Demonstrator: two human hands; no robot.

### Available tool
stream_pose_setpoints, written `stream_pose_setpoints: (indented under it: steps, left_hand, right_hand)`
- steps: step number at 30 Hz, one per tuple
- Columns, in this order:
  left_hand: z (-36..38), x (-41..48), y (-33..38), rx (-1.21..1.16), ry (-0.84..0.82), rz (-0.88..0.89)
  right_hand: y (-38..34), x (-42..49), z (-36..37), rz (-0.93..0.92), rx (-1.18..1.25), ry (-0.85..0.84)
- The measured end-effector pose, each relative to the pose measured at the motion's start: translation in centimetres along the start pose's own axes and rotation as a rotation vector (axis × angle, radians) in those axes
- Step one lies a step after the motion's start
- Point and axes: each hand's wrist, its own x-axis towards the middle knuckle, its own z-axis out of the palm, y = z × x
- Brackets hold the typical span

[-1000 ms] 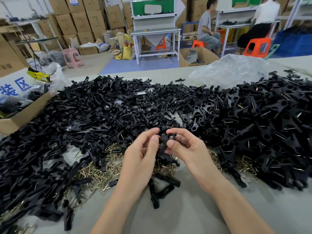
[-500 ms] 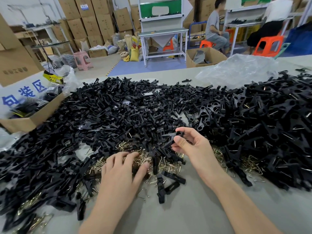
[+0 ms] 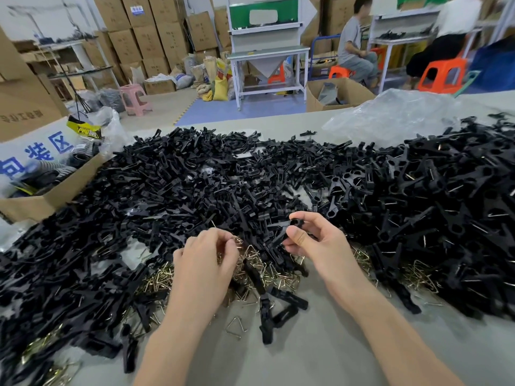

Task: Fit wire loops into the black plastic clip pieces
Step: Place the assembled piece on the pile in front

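A small heap of golden wire loops (image 3: 278,274) lies on the grey table (image 3: 320,352), and all places here are given from this heap. The left hand (image 3: 203,266) is over the left part of the heap. Its fingers (image 3: 220,240) are curled and pressed together at the tips, and they pinch one wire loop (image 3: 237,242) a little above the heap. The right hand (image 3: 317,246) is over the right part of the heap. Its thumb and forefinger pinch one black clip piece (image 3: 278,234), which points left toward the held loop. The two are near but apart. The other fingers of this hand are loosely bent. Behind the heap and on both its sides spreads a big pile of black clip pieces (image 3: 195,185). In front of the heap one single loop (image 3: 237,328) lies on the bare table. Far left of the heap stands a cardboard box (image 3: 41,203).
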Motion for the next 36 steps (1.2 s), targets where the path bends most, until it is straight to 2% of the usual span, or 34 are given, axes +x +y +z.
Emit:
stream_pose_setpoints:
  steps: [3,9,26,28,31,34,36]
  left_hand:
    - [-0.2,0.0,0.0,-0.018,0.095,0.017]
    - [-0.3,0.1,0.6,-0.161,0.07,0.047]
    - [-0.7,0.6,1.4,-0.918,-0.066,-0.296]
    - [-0.7,0.5,1.2,-0.851,-0.042,-0.279]
    - [-0.6,0.1,1.1,-0.605,0.021,-0.16]
    - [-0.7,-0.1,1.5,-0.569,0.068,-0.085]
    - [-0.8,0.0,1.8,-0.633,0.068,-0.107]
  right_hand:
    - [0.0,0.0,0.0,0.005,0.013,0.007]
    - [-0.2,-0.1,-0.1,0.01,0.038,-0.01]
    - [-0.4,-0.4,-0.2,0.046,0.113,-0.08]
    - [-0.4,-0.5,-0.2,0.049,0.103,-0.092]
    - [-0.4,-0.5,-0.2,0.058,0.098,-0.095]
    - [-0.4,-0.5,-0.1,0.075,0.095,-0.093]
    - [-0.5,-0.5,0.0,0.081,0.13,-0.11]
